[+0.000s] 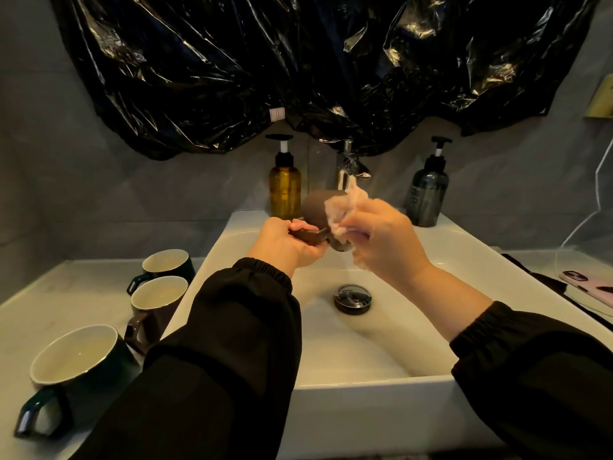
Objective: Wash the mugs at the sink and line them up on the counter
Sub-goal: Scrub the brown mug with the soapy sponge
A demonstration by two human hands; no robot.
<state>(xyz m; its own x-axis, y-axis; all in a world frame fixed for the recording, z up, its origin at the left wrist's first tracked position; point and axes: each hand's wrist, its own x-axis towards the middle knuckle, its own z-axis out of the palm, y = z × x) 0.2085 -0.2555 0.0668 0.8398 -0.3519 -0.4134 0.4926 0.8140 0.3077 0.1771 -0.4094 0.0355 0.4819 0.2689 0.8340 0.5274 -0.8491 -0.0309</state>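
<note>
Over the white sink, my left hand grips the handle of a brown mug tipped on its side, base toward the tap. My right hand holds a pale soapy cloth pressed against the mug's side. Three mugs stand upright in a row on the counter to the left: a dark green one at the back, a brown one in the middle and a large dark green one nearest me.
An amber pump bottle and a dark grey pump bottle flank the chrome tap at the sink's back edge. The drain plug sits mid-basin. A pink phone lies at the right. Black plastic sheeting hangs above.
</note>
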